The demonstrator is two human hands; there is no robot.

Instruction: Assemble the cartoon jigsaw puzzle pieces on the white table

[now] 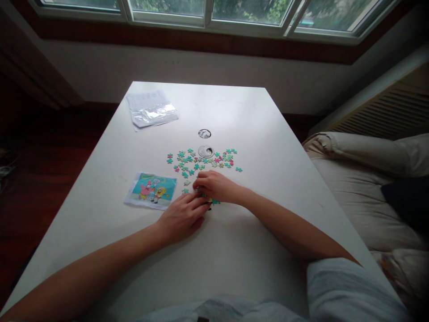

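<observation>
My left hand [183, 213] lies low over a small cluster of jigsaw puzzle pieces [216, 202], its fingers stretched out across them. Just above it, my right hand [219, 185] has its fingers curled down and pressed together at a puzzle piece, mostly hidden under the fingertips. The two hands nearly touch, covering most of the cluster. Beyond them, many loose pieces [191, 172] in teal, pale green and pink are scattered. To the left rests a reference picture [154, 190] of cartoon characters on a teal background.
A clear plastic bag with papers [152, 109] lies at the far left of the white table [234, 112]. Two round fittings, one behind the other [204, 133] [205, 151], sit mid-table. A cushioned sofa [365, 192] stands along the right side; windows [248, 11] are ahead.
</observation>
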